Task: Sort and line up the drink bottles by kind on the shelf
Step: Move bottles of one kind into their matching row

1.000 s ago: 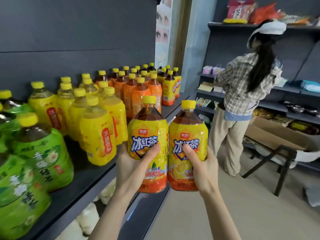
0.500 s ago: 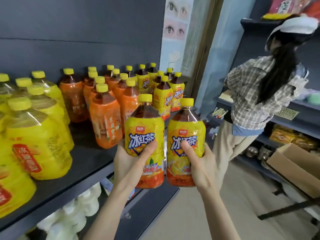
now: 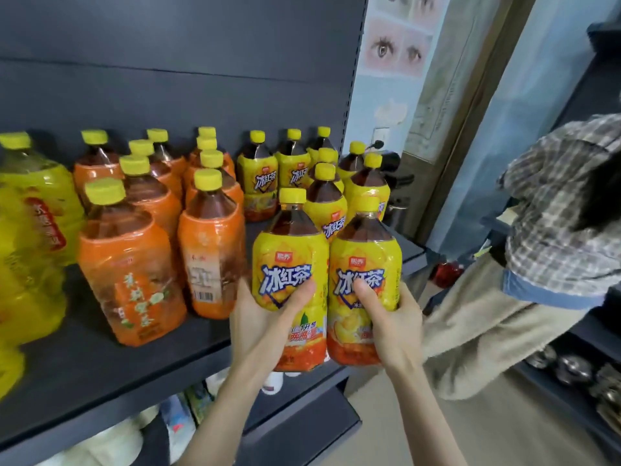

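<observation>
The left bottle (image 3: 289, 253) and right bottle (image 3: 365, 264) are clear plastic under glossy, crinkled shrink-film labels that catch the light. Their yellow caps (image 3: 292, 196) look like matt ribbed plastic. The shelf (image 3: 100, 371) is smooth and matt, seemingly painted metal. The other person's checked shirt (image 3: 554, 210) is soft woven cloth.

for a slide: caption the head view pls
Left hand grips one yellow tea bottle, right hand its twin, at the dark shelf edge.

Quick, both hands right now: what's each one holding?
Left hand: grips the left iced-tea bottle.
Right hand: grips the right iced-tea bottle.
</observation>
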`<state>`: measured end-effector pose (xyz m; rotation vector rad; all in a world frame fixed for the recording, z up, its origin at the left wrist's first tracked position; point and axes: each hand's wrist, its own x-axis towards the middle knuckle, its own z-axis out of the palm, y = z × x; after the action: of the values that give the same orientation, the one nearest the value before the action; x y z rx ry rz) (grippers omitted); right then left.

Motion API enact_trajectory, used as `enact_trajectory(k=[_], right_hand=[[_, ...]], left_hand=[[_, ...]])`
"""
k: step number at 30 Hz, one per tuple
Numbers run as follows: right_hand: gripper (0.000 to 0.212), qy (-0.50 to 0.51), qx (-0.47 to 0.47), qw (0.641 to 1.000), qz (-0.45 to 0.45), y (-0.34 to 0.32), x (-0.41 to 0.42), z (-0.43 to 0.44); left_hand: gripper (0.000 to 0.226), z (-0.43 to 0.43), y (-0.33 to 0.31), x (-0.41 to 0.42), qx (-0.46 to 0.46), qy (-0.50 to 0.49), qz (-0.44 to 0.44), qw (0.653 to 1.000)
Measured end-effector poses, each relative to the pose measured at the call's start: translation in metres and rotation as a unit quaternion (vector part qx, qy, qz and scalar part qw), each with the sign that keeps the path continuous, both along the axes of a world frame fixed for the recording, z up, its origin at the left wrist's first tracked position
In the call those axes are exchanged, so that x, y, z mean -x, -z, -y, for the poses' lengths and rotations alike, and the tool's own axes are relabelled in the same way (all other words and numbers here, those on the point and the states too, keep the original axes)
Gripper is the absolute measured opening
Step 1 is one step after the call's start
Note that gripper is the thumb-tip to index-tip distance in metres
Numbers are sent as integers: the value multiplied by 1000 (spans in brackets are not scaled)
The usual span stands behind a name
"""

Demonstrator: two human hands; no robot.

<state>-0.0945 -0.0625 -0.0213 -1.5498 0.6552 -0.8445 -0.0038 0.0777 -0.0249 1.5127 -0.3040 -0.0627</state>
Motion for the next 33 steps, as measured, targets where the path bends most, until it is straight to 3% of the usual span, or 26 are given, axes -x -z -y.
enact_trajectory(k=[8, 14, 22, 25, 27, 30, 33], right_hand=[[72, -69, 10, 997, 21, 0, -53, 71], [63, -150, 10, 987, 53, 4, -80, 105], [79, -219, 58, 974, 25, 18, -101, 135], [88, -205, 93, 974, 3, 23, -110, 133], [101, -158, 171, 972, -42, 24, -116, 133], [113, -147, 221, 962, -70, 23, -121, 135], [109, -141, 222, 963, -62, 22, -122, 136]], left_hand=[[63, 62, 3, -23, -23, -105, 31, 994], [83, 86, 14, -28, -20, -189, 51, 980], [88, 123, 23, -34, -16, -278, 55, 959], [96, 133, 25, -38, -13, -289, 53, 956], [95, 137, 25, -41, -13, -293, 54, 954], [79, 137, 30, -49, -27, -299, 60, 952], [67, 136, 34, -56, -34, -299, 71, 951]])
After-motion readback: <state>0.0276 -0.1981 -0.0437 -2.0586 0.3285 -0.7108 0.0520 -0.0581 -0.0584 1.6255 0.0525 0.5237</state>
